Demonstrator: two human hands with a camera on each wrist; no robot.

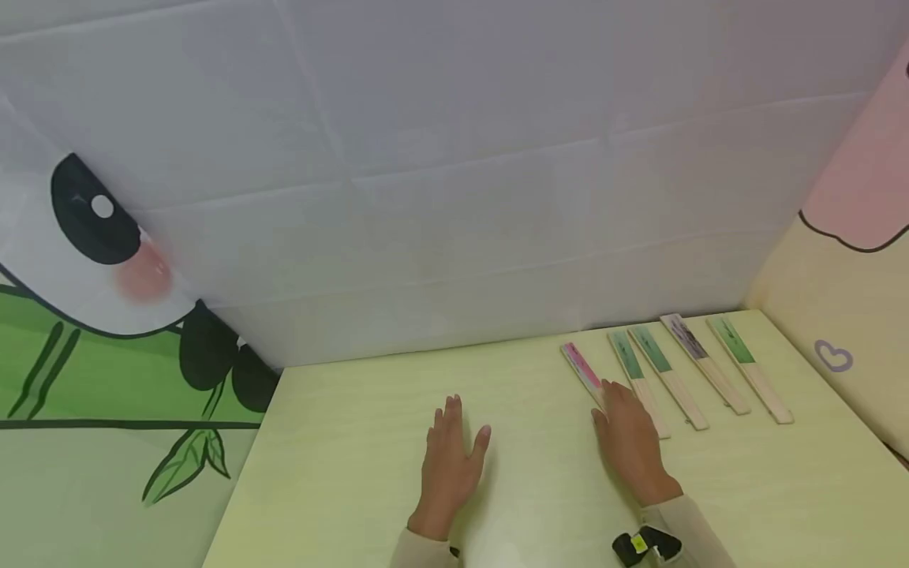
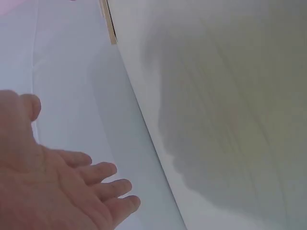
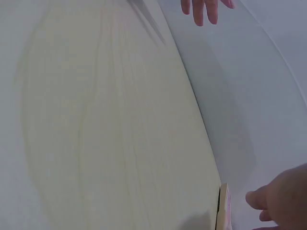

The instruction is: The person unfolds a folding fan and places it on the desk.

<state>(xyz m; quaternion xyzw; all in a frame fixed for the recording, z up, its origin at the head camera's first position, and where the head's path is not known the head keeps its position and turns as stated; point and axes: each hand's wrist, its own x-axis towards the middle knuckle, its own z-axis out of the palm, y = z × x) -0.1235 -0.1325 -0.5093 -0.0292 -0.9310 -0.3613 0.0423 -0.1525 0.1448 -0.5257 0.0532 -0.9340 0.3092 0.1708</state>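
Observation:
Several folded hand fans lie on the pale table at the right in the head view. The pink folding fan point(image 1: 582, 368) is nearest to my right hand point(image 1: 630, 442), which covers its lower end. In the right wrist view, a thumb point(image 3: 258, 197) shows beside the edge of a fan point(image 3: 223, 208); contact between them is unclear. To the right lie two teal fans point(image 1: 626, 353) point(image 1: 649, 349), a grey-purple fan point(image 1: 687, 338) and a green fan point(image 1: 733, 341). My left hand point(image 1: 449, 469) hovers over the table's middle, fingers straight, thumb spread, holding nothing.
The yellowish table point(image 1: 341, 457) meets a creased white cloth wall point(image 1: 454, 237) at its back edge. A panel with a green cartoon print point(image 1: 106, 371) stands at the left, and a cream panel with a heart point(image 1: 833, 356) at the right.

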